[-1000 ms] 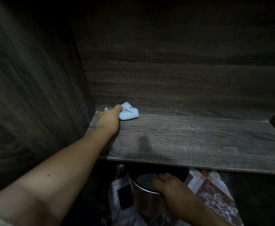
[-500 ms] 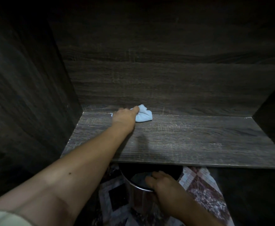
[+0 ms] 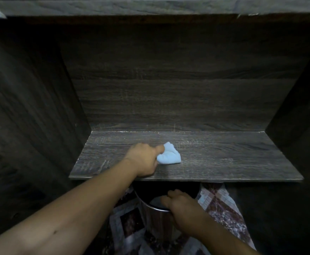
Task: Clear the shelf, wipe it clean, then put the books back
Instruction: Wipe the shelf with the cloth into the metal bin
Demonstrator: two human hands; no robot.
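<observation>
Wiping stage, by the look of it. The shelf (image 3: 224,159) carries no books, so clearing reads as done; no books are in view anywhere. On the board, a little toward 9 o'clock of centre, the left hand (image 3: 143,159) has its fingers bunched round a pale blue cloth (image 3: 169,156), which sticks out at the hand's 3 o'clock and lies on the wood. At 6 o'clock, below the front edge, the right hand (image 3: 181,201) curls its fingers over the rim of a metal pail (image 3: 156,216) standing on patterned floor tiles (image 3: 222,205). Pale marks toward 3 o'clock suggest wiping is unfinished. Restocking not begun.
</observation>
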